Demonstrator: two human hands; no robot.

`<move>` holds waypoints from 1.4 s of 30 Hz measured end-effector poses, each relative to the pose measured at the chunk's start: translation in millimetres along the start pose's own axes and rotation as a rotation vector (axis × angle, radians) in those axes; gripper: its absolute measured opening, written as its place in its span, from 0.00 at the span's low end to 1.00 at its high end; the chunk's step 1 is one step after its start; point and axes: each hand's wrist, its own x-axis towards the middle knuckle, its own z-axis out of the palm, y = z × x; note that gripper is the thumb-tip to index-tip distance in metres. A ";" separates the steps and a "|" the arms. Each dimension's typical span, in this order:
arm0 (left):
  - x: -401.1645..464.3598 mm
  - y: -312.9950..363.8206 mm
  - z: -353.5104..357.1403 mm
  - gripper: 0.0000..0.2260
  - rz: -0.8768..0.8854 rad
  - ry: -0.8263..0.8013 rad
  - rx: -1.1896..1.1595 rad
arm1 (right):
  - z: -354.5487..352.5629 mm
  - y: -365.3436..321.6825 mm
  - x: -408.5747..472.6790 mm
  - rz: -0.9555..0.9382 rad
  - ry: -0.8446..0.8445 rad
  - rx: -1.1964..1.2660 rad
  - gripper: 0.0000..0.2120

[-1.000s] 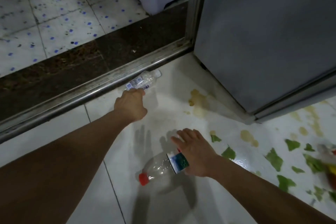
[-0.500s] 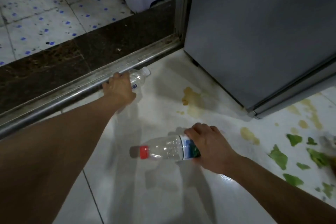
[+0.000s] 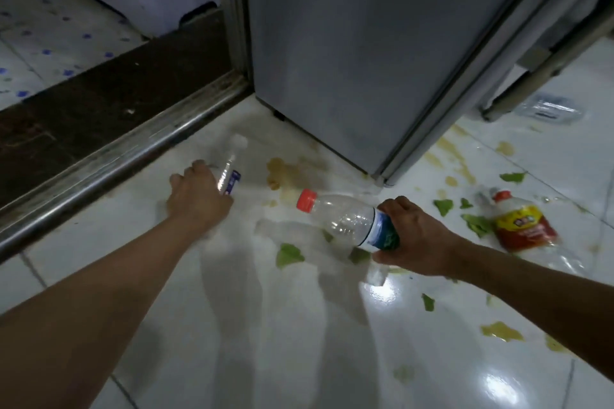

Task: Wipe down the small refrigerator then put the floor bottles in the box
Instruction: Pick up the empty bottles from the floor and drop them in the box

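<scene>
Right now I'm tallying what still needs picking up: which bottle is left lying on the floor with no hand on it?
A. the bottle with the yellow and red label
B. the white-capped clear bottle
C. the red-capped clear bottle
A: the bottle with the yellow and red label lies untouched among the leaf scraps, while the right hand holds the red-capped bottle and the left hand the white-capped one.

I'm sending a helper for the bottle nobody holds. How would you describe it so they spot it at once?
Start at the grey refrigerator and go to its front corner, then right along the white floor. Past the torn green leaves lies a bottle on its side. Only it has a yellow and red label; the others are clear and held.
</scene>
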 end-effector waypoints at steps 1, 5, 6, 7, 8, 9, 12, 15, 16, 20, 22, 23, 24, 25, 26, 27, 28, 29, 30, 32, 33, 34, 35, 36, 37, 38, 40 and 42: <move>-11.8 12.2 4.4 0.31 0.031 -0.030 -0.057 | -6.5 7.2 -6.8 0.031 0.009 0.008 0.33; -58.1 64.2 23.3 0.29 0.150 -0.183 -0.142 | -29.5 38.5 -41.4 0.172 0.040 0.041 0.34; -70.3 77.3 28.0 0.30 0.178 -0.231 -0.148 | -33.9 47.5 -51.6 0.207 0.045 0.063 0.34; -82.5 90.3 32.8 0.29 0.207 -0.274 -0.155 | -38.0 56.7 -62.5 0.237 0.055 0.081 0.34; -94.7 103.3 37.6 0.28 0.235 -0.316 -0.161 | -41.8 66.6 -73.8 0.265 0.066 0.088 0.34; -107.1 115.3 42.4 0.27 0.268 -0.359 -0.161 | -45.2 76.9 -85.4 0.295 0.081 0.091 0.33; -141.2 153.6 56.6 0.25 0.382 -0.474 -0.138 | -54.6 113.6 -117.4 0.404 0.147 0.146 0.33; -161.9 197.3 68.7 0.27 0.454 -0.526 -0.155 | -66.6 155.4 -137.9 0.518 0.214 0.189 0.30; -165.4 213.6 72.5 0.28 0.471 -0.532 -0.171 | -70.6 171.0 -141.5 0.545 0.246 0.211 0.29; -169.1 286.2 87.8 0.30 0.494 -0.538 -0.211 | -83.7 237.8 -142.8 0.637 0.362 0.320 0.28; -170.9 325.8 98.4 0.31 0.485 -0.548 -0.243 | -89.9 274.6 -140.4 0.674 0.399 0.369 0.29; -172.8 345.2 105.3 0.31 0.474 -0.550 -0.271 | -92.9 293.2 -138.6 0.686 0.416 0.391 0.30; -175.7 364.2 113.0 0.31 0.458 -0.548 -0.301 | -95.7 312.1 -136.1 0.692 0.428 0.407 0.30; -179.0 382.4 122.1 0.31 0.440 -0.543 -0.326 | -97.8 330.9 -133.2 0.696 0.435 0.418 0.31; -182.6 400.2 132.4 0.32 0.424 -0.537 -0.342 | -98.6 349.8 -130.0 0.701 0.434 0.430 0.32; -186.3 416.8 143.7 0.32 0.408 -0.526 -0.347 | -98.6 368.6 -126.3 0.710 0.426 0.441 0.33; -189.3 432.5 155.6 0.32 0.393 -0.512 -0.341 | -97.9 387.0 -123.2 0.724 0.417 0.455 0.33; -192.3 447.7 167.5 0.32 0.377 -0.498 -0.332 | -97.2 405.2 -120.5 0.743 0.412 0.468 0.34; -194.9 461.7 179.5 0.32 0.361 -0.487 -0.326 | -96.3 423.0 -118.2 0.763 0.410 0.478 0.34; -199.1 488.0 203.8 0.34 0.325 -0.470 -0.310 | -95.9 458.8 -114.4 0.798 0.412 0.481 0.35; -200.5 500.4 215.6 0.35 0.306 -0.466 -0.300 | -95.9 476.1 -112.5 0.813 0.411 0.474 0.35; -201.8 512.1 227.1 0.35 0.291 -0.468 -0.294 | -95.4 492.5 -110.4 0.824 0.405 0.458 0.35; -202.2 523.0 238.9 0.35 0.282 -0.467 -0.288 | -94.8 507.5 -106.9 0.827 0.398 0.439 0.35; -202.1 533.4 250.1 0.34 0.273 -0.459 -0.280 | -94.1 520.6 -101.9 0.823 0.389 0.425 0.35; -201.8 542.5 260.8 0.33 0.255 -0.448 -0.267 | -92.8 531.9 -95.9 0.814 0.375 0.424 0.35; -201.5 550.6 270.7 0.33 0.231 -0.440 -0.252 | -90.5 541.4 -89.7 0.803 0.357 0.435 0.35; -201.0 564.6 287.9 0.34 0.181 -0.431 -0.247 | -83.0 555.4 -76.1 0.774 0.328 0.465 0.34; -198.2 577.2 301.2 0.33 0.152 -0.410 -0.257 | -77.6 563.2 -62.2 0.743 0.323 0.462 0.32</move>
